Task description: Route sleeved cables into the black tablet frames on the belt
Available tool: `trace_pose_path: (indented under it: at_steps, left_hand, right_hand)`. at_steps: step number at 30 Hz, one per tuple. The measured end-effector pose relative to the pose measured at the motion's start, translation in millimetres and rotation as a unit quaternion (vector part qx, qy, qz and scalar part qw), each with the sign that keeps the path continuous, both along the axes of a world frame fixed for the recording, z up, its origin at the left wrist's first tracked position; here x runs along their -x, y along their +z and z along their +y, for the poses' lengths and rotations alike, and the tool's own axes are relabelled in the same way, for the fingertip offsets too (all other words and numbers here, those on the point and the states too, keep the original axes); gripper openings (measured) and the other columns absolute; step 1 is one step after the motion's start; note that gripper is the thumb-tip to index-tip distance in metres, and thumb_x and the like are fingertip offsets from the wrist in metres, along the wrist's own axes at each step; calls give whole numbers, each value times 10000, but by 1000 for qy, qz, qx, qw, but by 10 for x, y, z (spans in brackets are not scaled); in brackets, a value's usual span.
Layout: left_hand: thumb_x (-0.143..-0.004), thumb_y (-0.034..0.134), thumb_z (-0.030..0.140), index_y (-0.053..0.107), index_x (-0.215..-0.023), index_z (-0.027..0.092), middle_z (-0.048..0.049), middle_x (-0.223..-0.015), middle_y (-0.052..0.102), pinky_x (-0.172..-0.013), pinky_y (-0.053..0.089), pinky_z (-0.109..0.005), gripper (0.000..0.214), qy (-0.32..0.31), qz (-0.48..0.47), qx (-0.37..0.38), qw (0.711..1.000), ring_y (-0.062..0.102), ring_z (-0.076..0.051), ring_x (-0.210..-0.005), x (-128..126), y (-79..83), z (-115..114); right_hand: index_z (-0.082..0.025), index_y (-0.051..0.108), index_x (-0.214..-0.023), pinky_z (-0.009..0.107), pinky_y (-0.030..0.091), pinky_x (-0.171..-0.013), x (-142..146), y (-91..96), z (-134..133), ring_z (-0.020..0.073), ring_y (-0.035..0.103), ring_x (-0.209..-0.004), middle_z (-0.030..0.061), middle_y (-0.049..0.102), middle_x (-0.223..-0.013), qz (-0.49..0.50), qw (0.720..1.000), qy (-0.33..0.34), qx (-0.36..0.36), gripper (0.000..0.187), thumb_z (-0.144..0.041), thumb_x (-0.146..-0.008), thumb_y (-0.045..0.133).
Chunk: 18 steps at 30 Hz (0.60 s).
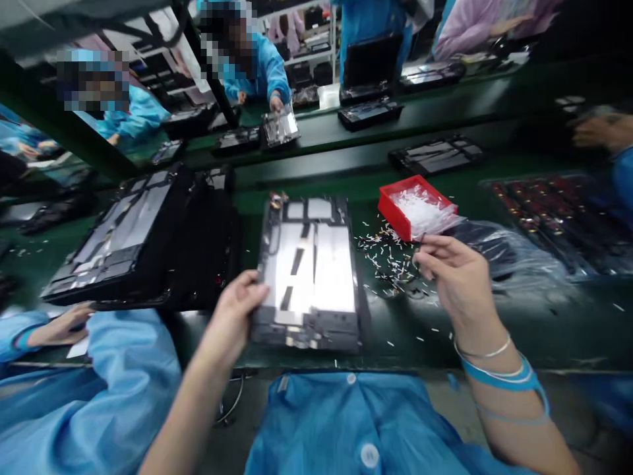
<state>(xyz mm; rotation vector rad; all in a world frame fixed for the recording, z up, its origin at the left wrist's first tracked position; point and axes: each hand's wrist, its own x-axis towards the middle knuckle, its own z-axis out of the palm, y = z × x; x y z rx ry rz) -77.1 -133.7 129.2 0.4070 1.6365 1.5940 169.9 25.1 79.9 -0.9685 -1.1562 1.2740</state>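
Note:
An opened tablet housing (309, 277), with two bright silver battery packs inside, lies in front of me, slightly blurred. My left hand (238, 303) grips its left edge, thumb on top and fingers curled at the side. My right hand (455, 274) is pinched, thumb against forefinger, beside a pile of small white strips (393, 264). Whatever is between those fingertips, if anything, is too small to make out. Just beyond them sits a red box (395, 214) holding a clear plastic bag of white pieces (420, 208).
Stacked tablet housings (113, 231) stand at the left, close to a co-worker's sleeve (133, 356). Clear plastic packaging (524, 257) and a tray of dark red parts (554, 204) lie right. Another housing (438, 155) rests farther back. Co-workers sit across the bench.

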Motion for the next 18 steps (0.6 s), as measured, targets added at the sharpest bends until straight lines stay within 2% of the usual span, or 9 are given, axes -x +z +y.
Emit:
trace_pose_path:
  at_steps: [2,4,6,8,9,11,14,15,18]
  left_hand:
    - [-553,838,353,527,-896,163,37,-622,635,-505,470,-173,501,-61,-61,26,996,599,-102,-508,-222,-410,-75]
    - [-574,820,433,500,-923,178,24,-647,651,-542,492,-206,537,-96,-89,43,990,625,-126,-532,-316,-716,-159]
    - [-547,827,459,492,-929,181,19,-634,650,-547,503,-239,579,-116,-106,57,986,634,-155,-536,-295,-886,-233]
    - [-598,797,465,504,-937,182,37,-561,613,-475,465,-233,530,-181,-65,101,976,596,-157,-466,-180,-937,-297]
    - [-663,754,464,522,-931,180,47,-520,581,-439,429,-223,454,-216,-2,129,968,563,-150,-429,-99,-934,-326]
    - [-802,628,429,563,-920,177,52,-492,531,-426,381,-220,286,-236,206,164,935,504,-133,-402,76,-917,-379]
    - [-894,514,278,600,-923,165,-4,-649,595,-564,449,-252,145,-172,493,92,848,564,-147,-572,289,-947,-433]
    - [-900,502,228,604,-952,157,-34,-743,630,-635,479,-270,135,-170,547,52,818,595,-163,-669,331,-975,-442]
    - [-902,486,149,602,-1071,124,-121,-1026,656,-789,508,-333,206,-222,631,-34,743,602,-225,-935,380,-1065,-446]
  right_hand:
    - [-212,649,-685,199,283,-364,129,21,-101,59,430,-426,-33,605,-578,-11,998,56,36,243,-221,-501,808]
    - [-198,616,-647,191,280,-364,329,26,-207,54,436,-435,-28,601,-584,-31,990,120,71,233,-240,-522,808]
    - [-191,607,-651,194,317,-389,579,6,-303,63,471,-474,-24,599,-597,-54,976,186,98,243,-273,-543,809]
    - [-186,604,-661,212,386,-450,843,-44,-377,79,520,-531,-22,602,-614,-77,960,242,117,262,-303,-552,812]
    - [-185,601,-660,225,419,-491,969,-80,-403,87,541,-562,-21,605,-624,-88,953,263,122,269,-314,-554,813]
    - [-182,600,-662,250,461,-568,1188,-169,-431,98,569,-609,-16,617,-649,-109,942,292,125,269,-320,-564,808]
    - [-178,611,-681,268,473,-621,1403,-313,-432,106,581,-638,-13,626,-664,-147,934,308,110,229,-291,-587,787]
    - [-178,612,-683,271,472,-626,1442,-354,-427,108,583,-641,-14,626,-662,-161,932,308,100,209,-274,-596,776]
    - [-181,613,-687,277,471,-632,1494,-433,-418,109,577,-639,-17,622,-658,-207,932,292,65,136,-221,-634,732]
